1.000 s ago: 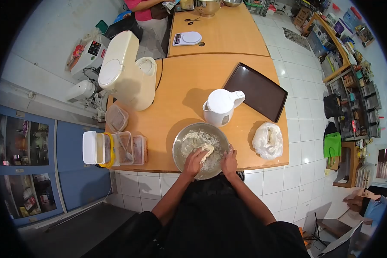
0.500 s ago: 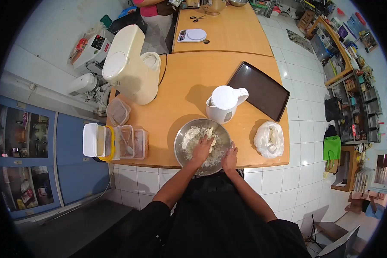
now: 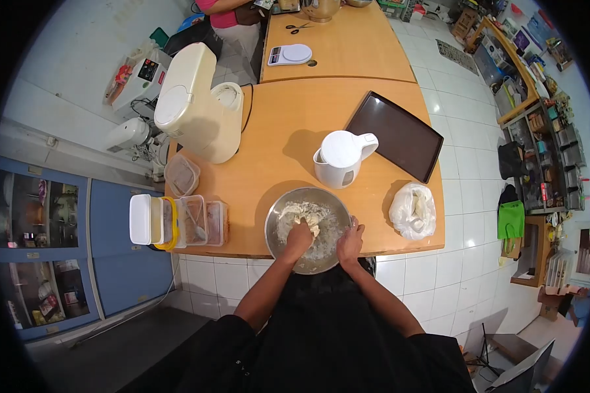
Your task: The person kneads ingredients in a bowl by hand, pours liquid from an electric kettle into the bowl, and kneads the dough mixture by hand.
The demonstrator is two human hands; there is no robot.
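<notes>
A steel mixing bowl (image 3: 273, 226) stands at the table's front edge, with pale, shaggy dough (image 3: 311, 216) and loose flour inside. My left hand (image 3: 299, 240) reaches into the bowl, its fingers closed against the dough and partly hidden by it. On the bowl's right rim, my right hand (image 3: 351, 242) is closed round the edge. Just behind the bowl is a white electric kettle (image 3: 339, 159). To the right lies an open plastic bag (image 3: 413, 211) with something white in it.
A dark baking tray (image 3: 397, 135) lies behind the kettle. At the left are a cream stand mixer (image 3: 193, 108) and plastic containers (image 3: 193, 221). Farther back on the wooden table (image 3: 275, 131) sit a white scale (image 3: 290, 54) and scissors (image 3: 299, 29). A person (image 3: 233, 26) stands beyond.
My left hand has gone from spread fingers over the dough to a closed grip, slightly lower left. My right hand stays on the rim. The view has shifted slightly.
</notes>
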